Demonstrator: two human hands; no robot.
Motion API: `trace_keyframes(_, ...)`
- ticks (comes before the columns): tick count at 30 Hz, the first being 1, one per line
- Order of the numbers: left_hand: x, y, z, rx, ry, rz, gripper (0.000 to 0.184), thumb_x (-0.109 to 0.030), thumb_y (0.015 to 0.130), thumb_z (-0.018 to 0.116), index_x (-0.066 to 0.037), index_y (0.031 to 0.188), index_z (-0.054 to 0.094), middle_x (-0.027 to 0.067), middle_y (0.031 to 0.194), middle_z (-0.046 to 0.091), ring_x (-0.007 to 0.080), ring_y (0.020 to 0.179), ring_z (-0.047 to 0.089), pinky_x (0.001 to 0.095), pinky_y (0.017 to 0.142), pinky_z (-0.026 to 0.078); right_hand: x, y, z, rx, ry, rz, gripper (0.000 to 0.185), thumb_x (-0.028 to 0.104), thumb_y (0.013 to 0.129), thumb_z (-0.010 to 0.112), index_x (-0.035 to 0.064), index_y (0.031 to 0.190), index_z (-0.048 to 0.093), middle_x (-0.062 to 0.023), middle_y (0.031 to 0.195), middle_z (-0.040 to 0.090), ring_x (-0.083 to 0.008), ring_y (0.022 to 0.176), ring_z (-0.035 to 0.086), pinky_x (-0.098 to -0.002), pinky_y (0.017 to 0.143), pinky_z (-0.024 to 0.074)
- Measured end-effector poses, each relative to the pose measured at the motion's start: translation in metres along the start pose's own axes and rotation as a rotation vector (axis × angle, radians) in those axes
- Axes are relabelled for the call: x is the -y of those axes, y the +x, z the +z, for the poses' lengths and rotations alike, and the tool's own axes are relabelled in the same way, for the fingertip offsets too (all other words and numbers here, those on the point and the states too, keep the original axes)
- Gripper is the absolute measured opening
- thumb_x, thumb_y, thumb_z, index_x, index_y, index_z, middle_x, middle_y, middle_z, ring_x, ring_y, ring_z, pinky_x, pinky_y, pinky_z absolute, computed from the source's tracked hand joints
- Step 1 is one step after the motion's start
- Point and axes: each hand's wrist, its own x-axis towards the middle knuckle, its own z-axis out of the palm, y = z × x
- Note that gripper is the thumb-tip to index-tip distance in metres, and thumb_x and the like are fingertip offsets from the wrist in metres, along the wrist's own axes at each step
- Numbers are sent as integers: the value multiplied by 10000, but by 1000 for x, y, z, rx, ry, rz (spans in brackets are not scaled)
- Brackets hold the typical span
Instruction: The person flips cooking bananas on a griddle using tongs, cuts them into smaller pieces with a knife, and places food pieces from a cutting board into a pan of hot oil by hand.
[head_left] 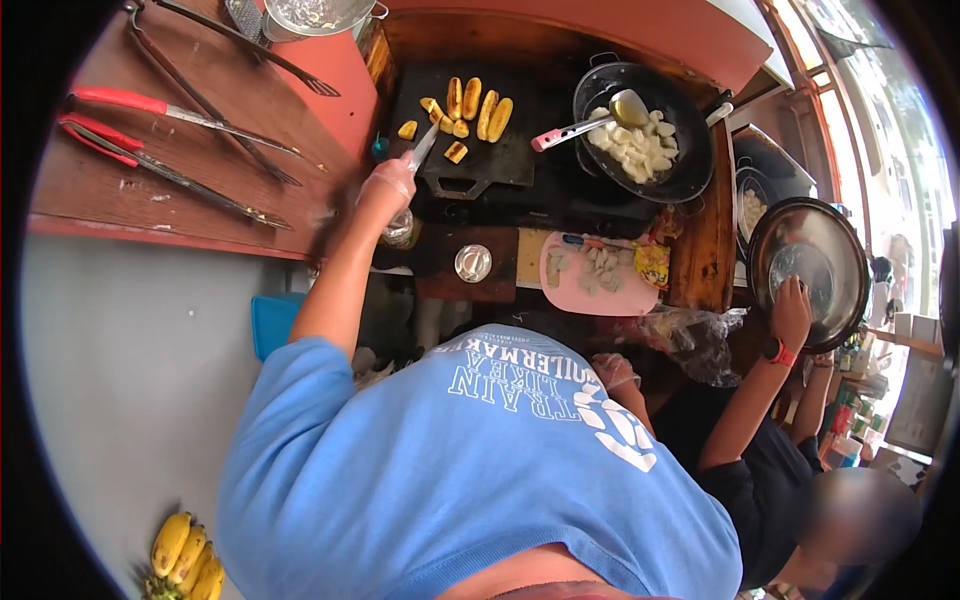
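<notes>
My left hand (390, 185), in a clear plastic glove, is closed on a knife (424, 147). The blade points at banana pieces (443, 121) on a black griddle (480, 172); contact is hard to make out. Longer browned bananas (471, 98) lie just beyond. My right hand (617, 372), also gloved, is low beside my blue shirt, partly hidden, its grip unclear. In front of it, a pink cutting board (600, 304) holds pale slices. Red-handled tongs (570, 134) rest in a black wok (692, 150) with pale pieces (640, 148).
More tongs (185, 115) lie on the wooden counter (90, 200) at left. A jar (400, 230) stands below the griddle, near a round glass (473, 263). At right, another person's hand (791, 310) touches a large round lid (850, 260). Yellow bananas (185, 550) are lower left.
</notes>
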Motion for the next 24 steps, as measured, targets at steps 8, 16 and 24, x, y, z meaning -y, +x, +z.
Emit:
trace_keyframes(8, -6, -24, -63, -157, -206, -14, 375, -268, 987, 560, -140, 1332, 634, 210, 938, 718, 335, 862, 704, 440, 794, 550, -25, 6, 29, 31, 23, 0, 360, 374, 900, 599, 110, 1084, 759, -197, 1097, 714, -386, 1056, 667, -452, 957, 519)
trace_keyframes(16, -61, 58, -86, -36, 205, -38, 380, -275, 1020, 481, -241, 1387, 573, 184, 1087, 699, 425, 983, 663, 531, 858, 534, -17, 2, 16, 52, -30, 34, 341, 370, 892, 604, 119, 1056, 766, -176, 1098, 721, -381, 1041, 676, -458, 946, 528)
trace_keyframes(24, -34, 75, -60, 0, 227, 49, 391, -246, 1015, 490, -241, 1399, 563, 207, 1089, 694, 435, 995, 659, 547, 856, 529, -31, -22, 35, 50, 29, 143, 341, 346, 886, 613, 110, 1083, 761, -170, 1110, 720, -362, 1074, 670, -433, 963, 522)
